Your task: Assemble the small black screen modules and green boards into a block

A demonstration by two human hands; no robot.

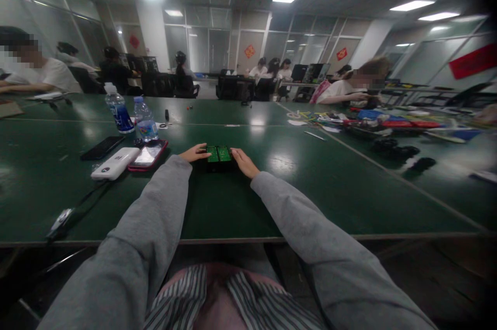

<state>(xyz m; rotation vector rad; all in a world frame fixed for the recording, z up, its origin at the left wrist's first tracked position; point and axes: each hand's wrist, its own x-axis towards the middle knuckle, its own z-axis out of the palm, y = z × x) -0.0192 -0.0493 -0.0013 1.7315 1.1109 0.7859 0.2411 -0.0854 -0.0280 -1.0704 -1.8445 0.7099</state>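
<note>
A green circuit board (218, 153), in two side-by-side halves with a dark seam, sits in front of me at the middle of the table. Beneath its near edge is something black, too dark to make out. My left hand (195, 152) grips the left edge, thumb on the near side and fingers towards the back. At the right edge, my right hand (244, 162) closes on the board with its fingers pointing forward and left. Whether the board rests on the table or is slightly raised, I cannot tell.
On the green table (310, 190), left, lie a white power bank (115, 163), a red-cased phone (148, 155) and a black phone (102, 148). Two bottles, one a clear bottle (145, 122), stand behind. Cables and tools (373, 120) spread at right. Several people sit around.
</note>
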